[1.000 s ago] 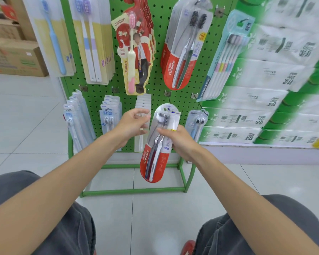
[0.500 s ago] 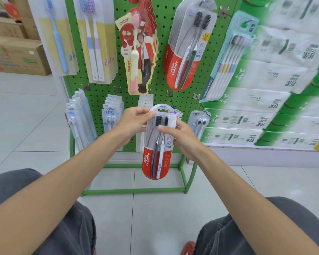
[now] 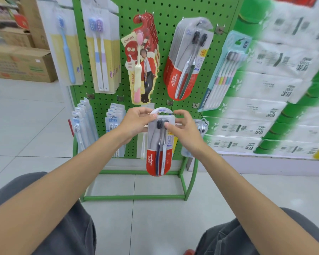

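A red and clear Colgate twin toothbrush pack (image 3: 159, 153) hangs upright in front of the green pegboard rack (image 3: 179, 13), its top at the lower row of hooks. My left hand (image 3: 136, 124) pinches the pack's upper left corner. My right hand (image 3: 184, 129) holds the upper right side, thumb on the front over the brush heads and fingers curled behind. A bare hook (image 3: 170, 105) sticks out just above the pack's hanging hole. Whether the hole is on the hook I cannot tell.
More toothbrush packs hang on the rack: blue (image 3: 66, 52) and lilac ones (image 3: 101, 54) at left, a red cartoon pack (image 3: 142, 57), a Colgate stack (image 3: 188, 59). Tissue packs (image 3: 276, 89) fill the right shelf. Cardboard boxes (image 3: 20, 65) stand at left. My knees are below.
Both hands have lifted the Colgate pack from a tilted, lower position up and toward the pegboard; it now hangs straight with its top at the lower hook row.
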`<state>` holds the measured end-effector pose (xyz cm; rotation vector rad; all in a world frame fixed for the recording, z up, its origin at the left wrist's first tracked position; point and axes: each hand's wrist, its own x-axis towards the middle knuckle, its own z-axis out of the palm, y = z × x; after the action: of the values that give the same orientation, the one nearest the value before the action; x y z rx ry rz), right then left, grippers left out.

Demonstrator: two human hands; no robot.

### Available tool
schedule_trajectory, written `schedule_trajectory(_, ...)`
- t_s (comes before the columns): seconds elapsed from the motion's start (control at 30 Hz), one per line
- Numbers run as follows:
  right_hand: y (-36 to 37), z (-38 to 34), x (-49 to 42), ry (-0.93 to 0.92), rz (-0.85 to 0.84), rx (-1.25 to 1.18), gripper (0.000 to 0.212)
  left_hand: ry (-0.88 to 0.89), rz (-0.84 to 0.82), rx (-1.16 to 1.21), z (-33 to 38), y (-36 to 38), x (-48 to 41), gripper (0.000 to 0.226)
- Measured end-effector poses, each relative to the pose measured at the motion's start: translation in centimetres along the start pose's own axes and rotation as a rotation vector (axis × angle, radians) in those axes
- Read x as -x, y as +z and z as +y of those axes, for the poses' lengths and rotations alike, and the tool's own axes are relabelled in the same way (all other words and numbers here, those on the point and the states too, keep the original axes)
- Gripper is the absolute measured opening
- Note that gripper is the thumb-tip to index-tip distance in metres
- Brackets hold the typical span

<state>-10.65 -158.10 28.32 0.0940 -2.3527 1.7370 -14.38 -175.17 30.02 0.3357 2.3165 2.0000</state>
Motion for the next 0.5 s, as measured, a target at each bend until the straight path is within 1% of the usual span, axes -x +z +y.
schedule_trajectory(0.07,-1.2,-1.8,-0.5,-0.121,0.027,0.158,0.046,0.023,0.013,-0.037,1.5,-0.1,-0.1,0.009)
schedule_trajectory(0.2,-3.3,-5.4,-2.0,-0.225,0.035,0.371,0.044,0.112,0.043,-0.121,6.0,0.0,-0.8,0.014)
schedule_trajectory(0.27,-4.5,-7.6,-2.6,-0.264,0.057,0.411,0.042,0.149,0.086,-0.157,8.7,-0.2,-1.4,0.015)
schedule_trajectory(0.37,-6.1,-11.1,-3.8,-0.297,0.085,0.410,0.037,0.210,0.168,-0.296,12.7,-0.7,-2.9,0.015)
schedule_trajectory(0.5,-7.7,-15.2,-6.2,-0.356,0.174,0.401,0.019,0.221,0.251,-0.476,17.2,-1.5,-5.8,0.011)
